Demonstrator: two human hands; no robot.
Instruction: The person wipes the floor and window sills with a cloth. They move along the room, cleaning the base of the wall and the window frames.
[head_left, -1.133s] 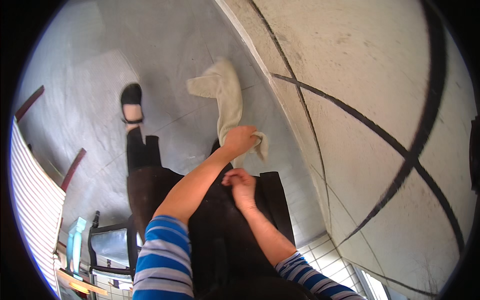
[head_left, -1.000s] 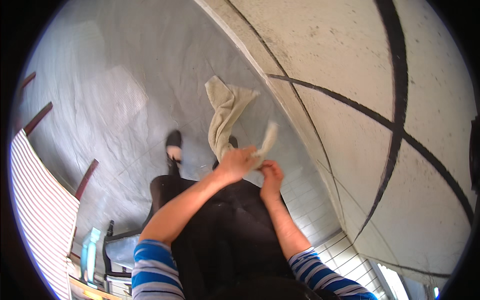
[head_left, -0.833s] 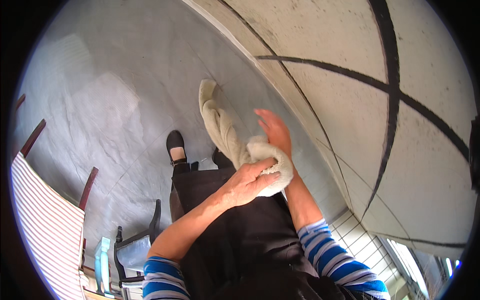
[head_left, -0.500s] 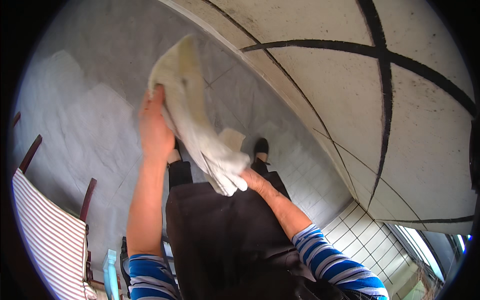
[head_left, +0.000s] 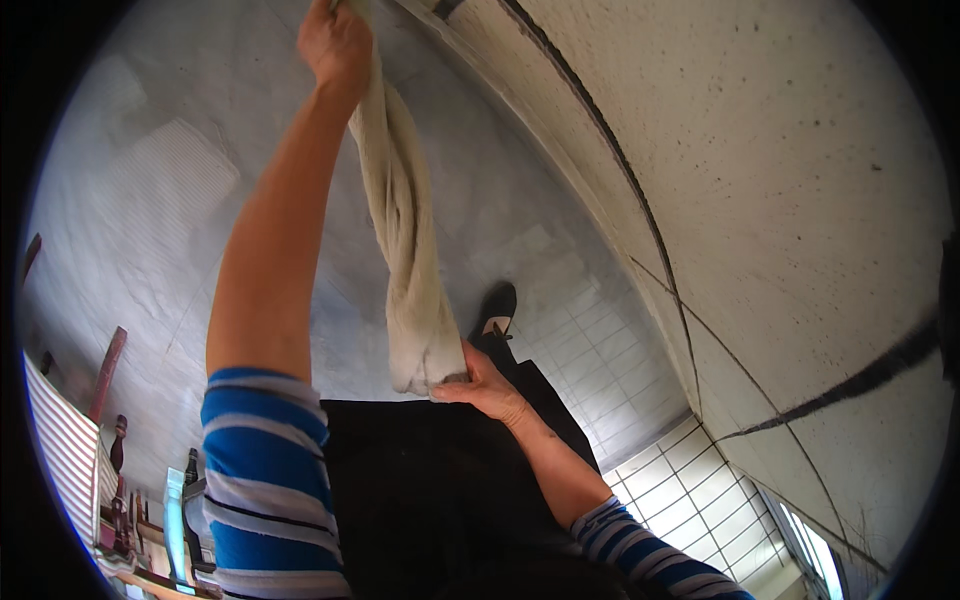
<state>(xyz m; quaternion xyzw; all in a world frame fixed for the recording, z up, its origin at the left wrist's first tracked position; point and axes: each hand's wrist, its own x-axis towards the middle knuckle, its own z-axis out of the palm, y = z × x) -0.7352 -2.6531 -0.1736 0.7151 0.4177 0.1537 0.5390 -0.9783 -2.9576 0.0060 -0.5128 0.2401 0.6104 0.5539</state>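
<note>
A long off-white cloth (head_left: 405, 215) hangs stretched and loosely twisted between my two hands. My left hand (head_left: 338, 48) is raised high near the top edge, its fingers closed round the upper end. The tip of that end runs out of the picture. Lower down, in front of my dark apron, my right hand (head_left: 485, 385) pinches the bottom end, thumb on top. Part of the cloth's lower edge is folded under, so the right fingers are partly hidden.
A pale wall (head_left: 760, 160) with dark painted lines curves along the right. Grey floor tiles (head_left: 270, 130) lie below, with white tiles (head_left: 680, 480) at lower right. Chairs with a striped seat cover (head_left: 62, 440) stand at lower left. My black shoe (head_left: 497, 300) shows beneath.
My left hand has moved up and away, drawing the bunched cloth out long. My right hand keeps hold of its lower end and has shifted slightly left and down.
</note>
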